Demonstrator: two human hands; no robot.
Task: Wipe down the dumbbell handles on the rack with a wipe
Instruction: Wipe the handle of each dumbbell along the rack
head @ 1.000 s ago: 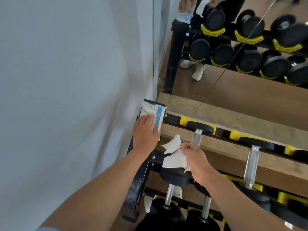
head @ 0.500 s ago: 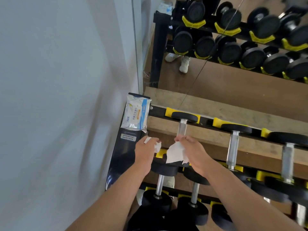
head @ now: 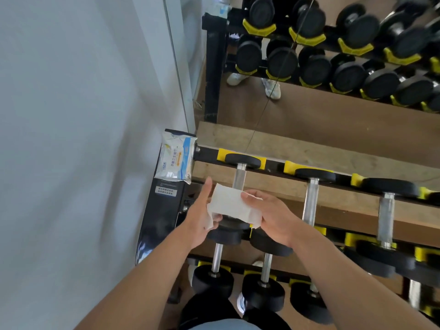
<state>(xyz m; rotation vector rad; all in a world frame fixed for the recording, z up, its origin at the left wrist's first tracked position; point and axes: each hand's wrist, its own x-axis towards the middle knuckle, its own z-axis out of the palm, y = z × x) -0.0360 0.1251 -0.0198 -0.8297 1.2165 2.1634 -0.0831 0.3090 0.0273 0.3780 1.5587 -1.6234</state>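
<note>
Both hands are pinching the wipe, spreading it flat: left hand on one edge, right hand on the other. It is hovering over the first handle. Advice: open it fully, then wrap the handle. The wipe is hiding the handle's lower part.

Grey wall, mirror, white shoes reflected in it.

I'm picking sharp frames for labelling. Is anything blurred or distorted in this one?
Head view: the wipe and both hands, left hand and right hand, look fairly sharp; the dumbbells at the right edge and those mirrored are smeared by motion; wide-angle bending curves the rack rail.
</note>
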